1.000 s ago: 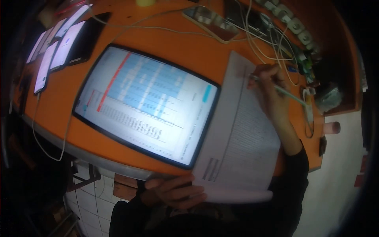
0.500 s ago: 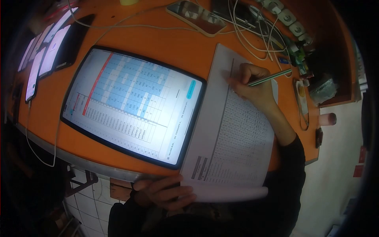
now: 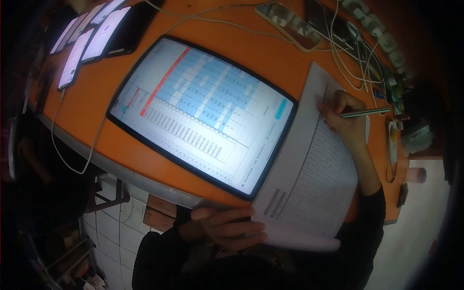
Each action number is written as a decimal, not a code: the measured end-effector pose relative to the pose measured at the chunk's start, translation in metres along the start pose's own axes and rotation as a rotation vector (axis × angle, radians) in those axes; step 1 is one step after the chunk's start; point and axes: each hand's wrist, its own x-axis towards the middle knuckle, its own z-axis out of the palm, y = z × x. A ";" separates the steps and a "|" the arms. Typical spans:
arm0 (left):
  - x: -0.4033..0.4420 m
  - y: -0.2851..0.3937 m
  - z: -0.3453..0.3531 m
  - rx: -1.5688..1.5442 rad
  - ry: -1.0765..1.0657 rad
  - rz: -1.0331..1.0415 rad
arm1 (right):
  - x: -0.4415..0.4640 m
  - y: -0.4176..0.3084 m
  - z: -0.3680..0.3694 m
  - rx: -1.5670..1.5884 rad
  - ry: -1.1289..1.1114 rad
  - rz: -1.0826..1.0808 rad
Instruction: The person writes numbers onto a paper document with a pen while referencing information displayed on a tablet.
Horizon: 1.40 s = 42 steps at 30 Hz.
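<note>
A printed sheet of paper (image 3: 321, 179) with a dense table of rows lies at the table's near edge, its lower end curling over. My right hand (image 3: 345, 118) rests on its upper part, closed round a green-and-white striped pencil (image 3: 365, 113); the writing tip is hidden by the fingers. At the sheet's lower left corner, my left hand (image 3: 234, 227) grips the curled edge, fingers bent over it. Beside the paper lies a large tablet (image 3: 205, 116), its lit screen showing a spreadsheet with blue cells and a red band.
Several lit phones (image 3: 75, 60) lie at the far left, one with a white charging cable (image 3: 57, 150). Another phone (image 3: 289, 26) lies face up at the back. Tangled cables and a power strip (image 3: 386, 46) line the right rear of the orange table (image 3: 159, 166).
My view has shifted, so the table and its things sit further right in the picture. The pencil lies at a flatter angle in my right hand. The left hand stays at the paper's corner.
</note>
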 end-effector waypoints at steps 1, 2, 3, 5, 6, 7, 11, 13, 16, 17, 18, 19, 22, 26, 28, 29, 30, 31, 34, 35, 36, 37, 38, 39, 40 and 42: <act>0.001 0.001 0.000 -0.006 -0.003 -0.011 | 0.000 0.000 -0.001 0.003 -0.001 0.000; 0.001 0.001 0.000 -0.013 -0.006 -0.022 | 0.000 0.000 -0.001 0.021 -0.008 0.009; 0.002 0.001 0.000 -0.011 -0.007 -0.023 | 0.000 0.000 -0.001 0.039 -0.015 0.017; 0.003 0.001 0.002 -0.025 0.026 -0.021 | 0.000 0.000 -0.002 0.013 -0.016 0.014; 0.002 0.001 0.002 -0.027 0.027 -0.022 | 0.000 0.000 -0.002 -0.015 -0.013 0.013; 0.001 0.001 0.002 -0.021 0.038 -0.023 | 0.000 0.000 -0.002 -0.021 -0.012 0.016; 0.004 -0.003 0.005 -0.008 0.095 0.021 | -0.002 0.004 -0.003 -0.018 0.017 0.002; 0.003 -0.002 0.007 -0.019 0.111 0.024 | -0.002 0.003 -0.004 0.105 0.023 0.023; 0.004 -0.002 0.007 -0.018 0.115 0.026 | -0.003 0.008 -0.009 0.221 0.025 0.017; 0.004 -0.002 0.007 -0.012 0.100 0.027 | -0.003 0.008 -0.010 0.216 0.030 0.019; 0.003 -0.003 0.007 -0.018 0.100 0.026 | -0.003 0.009 -0.011 0.186 0.010 0.016; 0.002 -0.004 0.006 0.001 0.093 0.044 | -0.004 0.010 -0.011 0.159 -0.010 0.014; 0.001 -0.003 0.007 0.012 0.086 0.051 | -0.004 0.009 -0.010 0.151 -0.012 0.039; 0.003 -0.002 0.005 0.011 0.073 0.033 | -0.004 0.008 -0.011 0.096 -0.009 0.042; 0.003 -0.002 0.004 0.004 0.070 0.030 | -0.004 0.007 -0.010 0.048 -0.021 0.043; 0.004 -0.002 0.004 -0.005 0.067 0.028 | -0.004 0.008 -0.009 0.048 -0.021 0.044; 0.003 -0.002 0.005 -0.006 0.067 0.028 | -0.005 0.009 -0.008 0.026 -0.012 0.014; 0.003 -0.003 0.006 -0.002 0.080 0.034 | -0.005 0.010 -0.008 0.005 -0.004 -0.015; 0.004 -0.004 0.007 0.000 0.097 0.051 | -0.004 0.012 -0.010 0.017 -0.023 -0.051; 0.004 -0.005 0.007 -0.004 0.103 0.060 | -0.004 0.011 -0.009 0.020 -0.025 -0.051; 0.004 -0.005 0.006 -0.003 0.103 0.058 | -0.003 0.009 -0.009 0.020 -0.022 -0.022; 0.004 -0.005 0.005 0.008 0.092 0.063 | -0.003 0.008 -0.010 0.017 -0.018 0.009; 0.004 -0.005 0.004 0.014 0.081 0.070 | -0.004 0.007 -0.010 0.013 -0.017 0.013; 0.003 -0.005 0.004 0.007 0.081 0.072 | -0.004 0.007 -0.009 0.005 -0.002 0.015; 0.002 -0.004 0.004 -0.012 0.061 0.070 | -0.005 0.007 -0.008 0.000 0.013 0.015; 0.002 -0.006 0.002 -0.026 0.037 0.071 | -0.005 0.006 -0.011 0.068 0.032 0.041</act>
